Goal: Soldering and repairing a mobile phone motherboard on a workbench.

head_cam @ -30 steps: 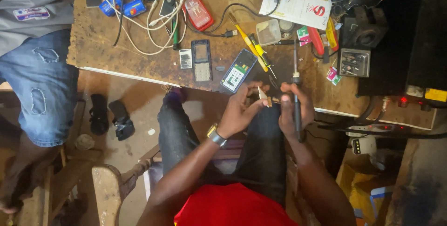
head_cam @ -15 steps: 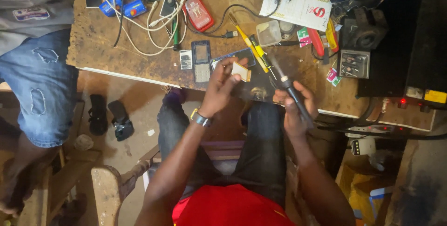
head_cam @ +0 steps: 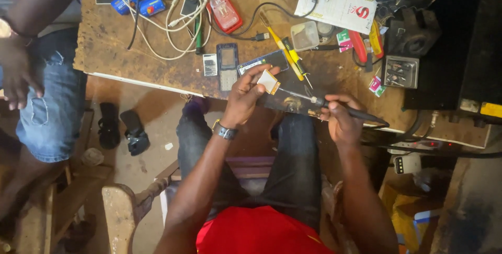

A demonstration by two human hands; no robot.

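Head view: small part [head_cam: 269, 82] half hidden by left-hand fingers [head_cam: 254, 77]

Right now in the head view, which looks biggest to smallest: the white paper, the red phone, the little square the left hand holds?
1. white paper
2. red phone
3. little square in the left hand; it sits nearer the camera, yet looks smallest.

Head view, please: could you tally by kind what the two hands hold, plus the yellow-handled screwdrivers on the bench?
small pale square part, in left hand: 1
dark-handled pointed tool, in right hand: 1
yellow-handled screwdrivers: 2
Total: 4
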